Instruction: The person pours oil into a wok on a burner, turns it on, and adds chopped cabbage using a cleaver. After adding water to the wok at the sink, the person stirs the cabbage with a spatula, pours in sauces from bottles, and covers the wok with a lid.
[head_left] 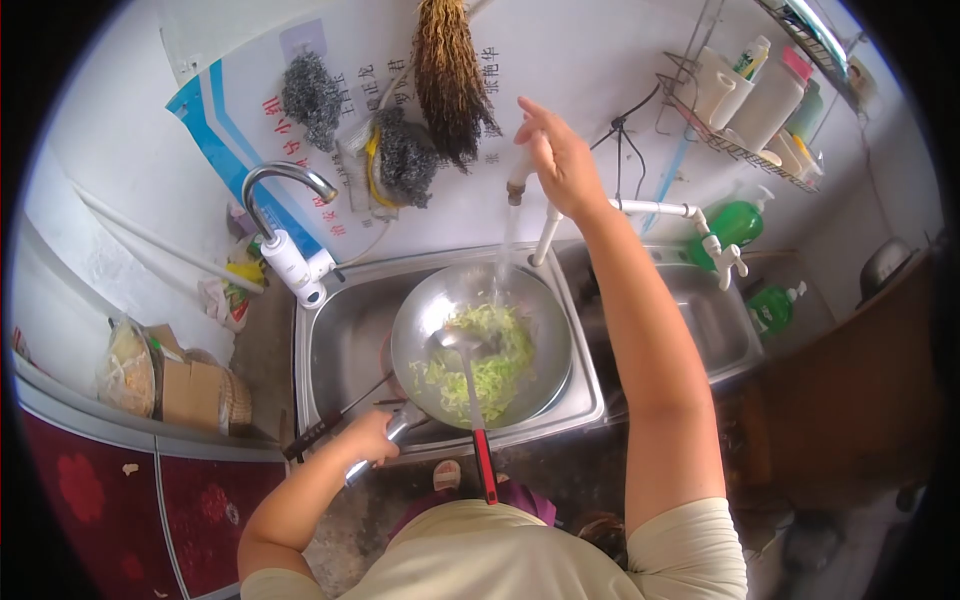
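Note:
My left hand is closed round the metal handle of a wok, which sits over the left sink basin. Shredded pale-green vegetable lies in the wok. A ladle with a red and black handle rests in it, its handle over the near rim. My right hand is raised beside the wall tap, index finger stretched out and thumb apart. Whether it touches the tap's knob is hidden. Water runs from the tap into the wok.
A curved chrome faucet stands at the left. Scrubbers and a straw brush hang on the wall. At right are a white pipe tap, green soap bottles and a wire rack. A black-handled utensil crosses the sink edge.

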